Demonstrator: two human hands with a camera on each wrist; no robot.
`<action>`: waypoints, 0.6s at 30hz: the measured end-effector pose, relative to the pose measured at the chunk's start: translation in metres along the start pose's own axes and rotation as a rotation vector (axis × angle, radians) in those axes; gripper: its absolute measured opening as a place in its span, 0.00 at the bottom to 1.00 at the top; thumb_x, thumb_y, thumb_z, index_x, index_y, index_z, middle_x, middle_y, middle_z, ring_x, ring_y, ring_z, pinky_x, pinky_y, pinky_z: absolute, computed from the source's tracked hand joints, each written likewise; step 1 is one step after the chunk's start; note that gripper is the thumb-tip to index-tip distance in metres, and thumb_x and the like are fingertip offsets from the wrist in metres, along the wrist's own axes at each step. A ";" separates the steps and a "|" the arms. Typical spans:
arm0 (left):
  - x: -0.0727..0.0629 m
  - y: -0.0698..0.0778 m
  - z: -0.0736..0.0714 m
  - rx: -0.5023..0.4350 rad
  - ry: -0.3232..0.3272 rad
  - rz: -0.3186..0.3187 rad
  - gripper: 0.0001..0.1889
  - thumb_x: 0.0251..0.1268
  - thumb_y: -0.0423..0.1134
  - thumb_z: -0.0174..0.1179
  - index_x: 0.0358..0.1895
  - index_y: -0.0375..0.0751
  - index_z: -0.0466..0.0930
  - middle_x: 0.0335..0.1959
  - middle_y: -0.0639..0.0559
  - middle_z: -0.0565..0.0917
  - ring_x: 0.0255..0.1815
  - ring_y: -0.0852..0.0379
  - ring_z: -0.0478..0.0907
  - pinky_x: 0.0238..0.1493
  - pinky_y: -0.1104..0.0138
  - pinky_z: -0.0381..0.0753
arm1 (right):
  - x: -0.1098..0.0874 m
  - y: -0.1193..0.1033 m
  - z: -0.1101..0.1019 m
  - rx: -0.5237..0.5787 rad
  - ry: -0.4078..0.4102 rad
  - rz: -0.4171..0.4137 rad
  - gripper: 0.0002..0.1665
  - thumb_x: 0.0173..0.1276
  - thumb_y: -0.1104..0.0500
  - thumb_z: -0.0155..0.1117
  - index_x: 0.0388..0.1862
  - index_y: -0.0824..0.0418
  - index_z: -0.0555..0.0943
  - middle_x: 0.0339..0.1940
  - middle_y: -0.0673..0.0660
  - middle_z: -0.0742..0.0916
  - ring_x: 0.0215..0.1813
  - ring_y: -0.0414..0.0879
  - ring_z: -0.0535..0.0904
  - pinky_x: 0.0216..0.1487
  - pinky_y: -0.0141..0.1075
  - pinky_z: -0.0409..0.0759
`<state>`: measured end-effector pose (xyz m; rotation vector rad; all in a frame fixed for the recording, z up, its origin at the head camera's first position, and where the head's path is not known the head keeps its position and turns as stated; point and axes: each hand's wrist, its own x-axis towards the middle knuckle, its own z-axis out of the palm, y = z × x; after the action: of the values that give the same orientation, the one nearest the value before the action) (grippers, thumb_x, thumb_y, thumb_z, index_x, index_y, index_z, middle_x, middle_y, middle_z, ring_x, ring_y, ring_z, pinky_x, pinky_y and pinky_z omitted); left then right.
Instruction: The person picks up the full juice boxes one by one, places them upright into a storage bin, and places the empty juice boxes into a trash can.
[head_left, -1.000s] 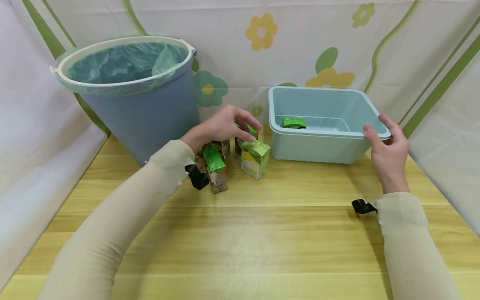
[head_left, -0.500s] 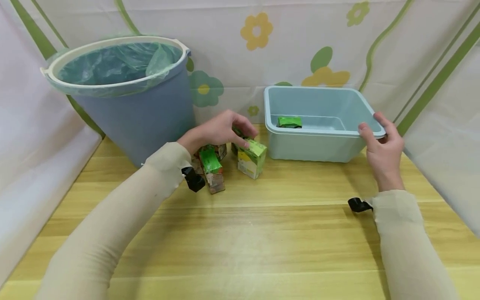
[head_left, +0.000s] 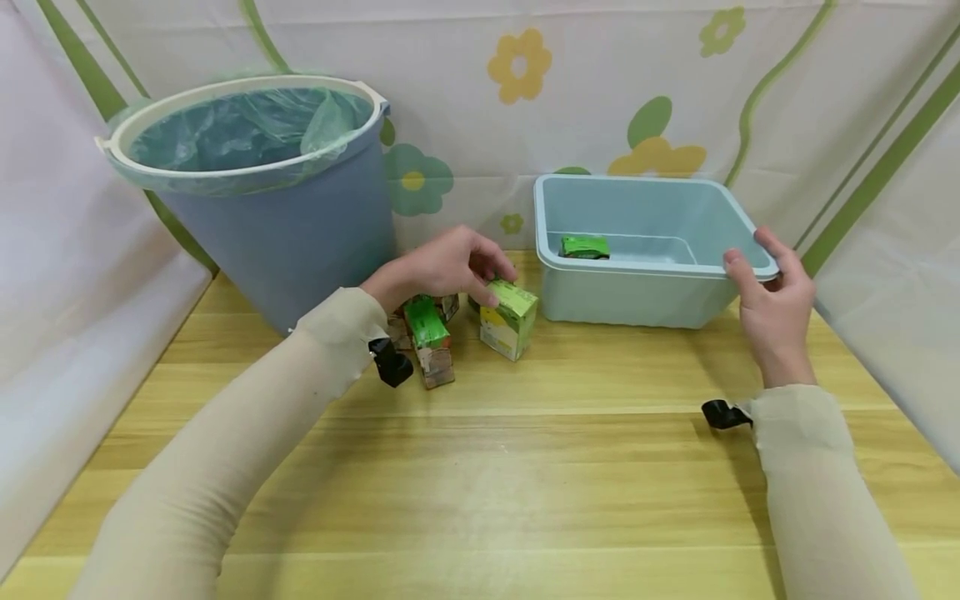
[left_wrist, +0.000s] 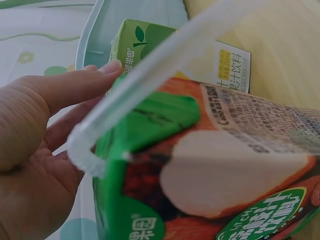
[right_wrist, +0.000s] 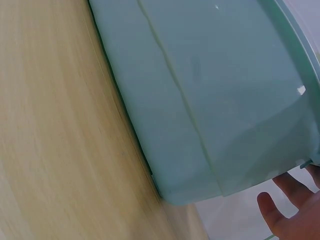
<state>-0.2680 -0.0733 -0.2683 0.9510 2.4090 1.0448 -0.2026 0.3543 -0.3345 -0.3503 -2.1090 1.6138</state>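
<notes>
My left hand (head_left: 457, 265) reaches over a green-and-yellow juice box (head_left: 510, 321) standing on the table. Its thumb lies on the near top edge and the other fingers curl over the far side. In the left wrist view, the thumb tip meets the top of that juice box (left_wrist: 150, 42). Close in front there is a red-brown juice box with a green top (left_wrist: 150, 120), a bent clear straw (left_wrist: 140, 85) rising from it. My right hand (head_left: 776, 308) grips the right front corner of the light blue plastic bin (head_left: 637, 296), fingers and thumb around the rim.
One green-topped juice box (head_left: 585, 247) lies inside the bin at its left. Several juice boxes, one green-topped (head_left: 429, 342), cluster beside my left wrist. A tall blue trash can (head_left: 300, 225) with a green liner stands at the back left. A flowered cloth (head_left: 465, 100) hangs behind.
My left hand has come down onto the green-and-yellow juice box, its thumb and fingers now around the top. My right hand stays on the bin's rim.
</notes>
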 end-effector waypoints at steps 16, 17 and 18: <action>-0.001 0.001 0.007 0.157 -0.024 -0.058 0.26 0.56 0.27 0.79 0.59 0.50 0.90 0.59 0.51 0.88 0.54 0.52 0.87 0.58 0.58 0.87 | 0.002 0.003 0.000 0.013 0.008 -0.018 0.38 0.74 0.47 0.71 0.80 0.46 0.72 0.82 0.46 0.72 0.49 0.36 0.71 0.39 0.18 0.73; -0.001 0.001 0.007 0.160 -0.022 -0.061 0.26 0.56 0.27 0.80 0.59 0.50 0.90 0.59 0.51 0.88 0.54 0.52 0.87 0.58 0.58 0.87 | 0.002 0.003 0.000 0.004 0.008 -0.020 0.38 0.74 0.46 0.71 0.80 0.46 0.72 0.82 0.46 0.72 0.49 0.36 0.71 0.38 0.18 0.73; -0.001 0.001 0.008 0.168 -0.020 -0.061 0.26 0.56 0.28 0.80 0.59 0.50 0.90 0.59 0.51 0.88 0.54 0.51 0.87 0.58 0.58 0.88 | 0.002 0.003 0.000 -0.005 0.007 -0.022 0.38 0.75 0.46 0.70 0.81 0.45 0.72 0.82 0.46 0.71 0.49 0.36 0.71 0.38 0.18 0.73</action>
<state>-0.2626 -0.0698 -0.2724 0.9302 2.5233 0.8187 -0.2042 0.3556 -0.3367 -0.3327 -2.1053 1.5928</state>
